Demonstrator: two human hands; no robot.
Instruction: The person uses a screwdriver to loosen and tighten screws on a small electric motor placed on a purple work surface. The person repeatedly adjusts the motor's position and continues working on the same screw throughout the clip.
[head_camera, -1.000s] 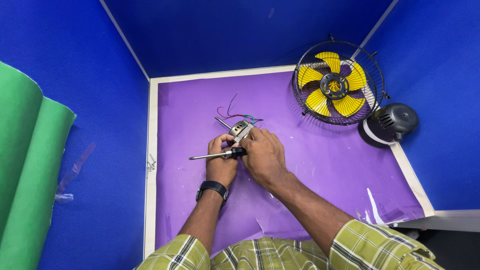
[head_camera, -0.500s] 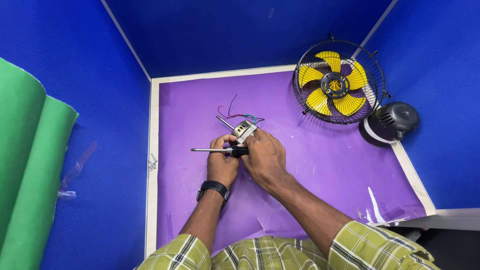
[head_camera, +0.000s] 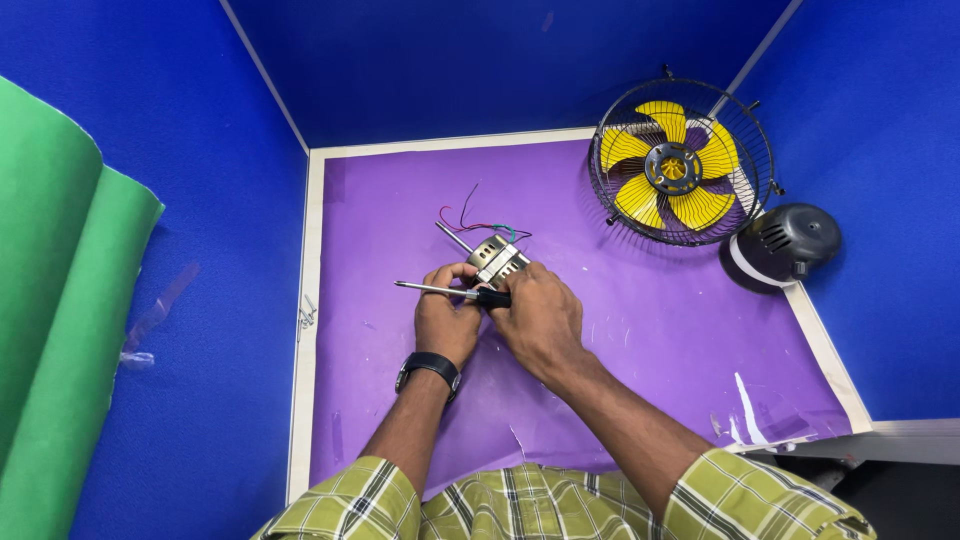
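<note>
Right now both hands meet near the middle of the purple mat (head_camera: 640, 330), and the work sits between them. The left hand (head_camera: 447, 318) is curled closed around the lower part of a small metal motor (head_camera: 497, 259), whose shaft pokes out up and to the left and whose coloured wires (head_camera: 478, 222) trail away across the mat. The right hand (head_camera: 538, 318) is closed too, gripping the black handle of a screwdriver (head_camera: 452, 291); its shank lies almost level and points left, across the left fingers.

The screwdriver tip points away from the motor, so the tool looks parked in the grip rather than seated in a screw; whether the right fingertips also touch the motor casing is hard to tell, since the knuckles hide them.

To do this step well, the left hand should pin the motor firmly so it cannot twist, keeping its fingers off the shaft and clear of the wires. The tool should be turned to meet the screw head squarely, in line with the screw, with steady pressure so it does not slip towards the holding hand.

A caged fan (head_camera: 680, 162) with yellow blades and a black housing (head_camera: 783, 243) lie at the far right corner, well apart.
</note>
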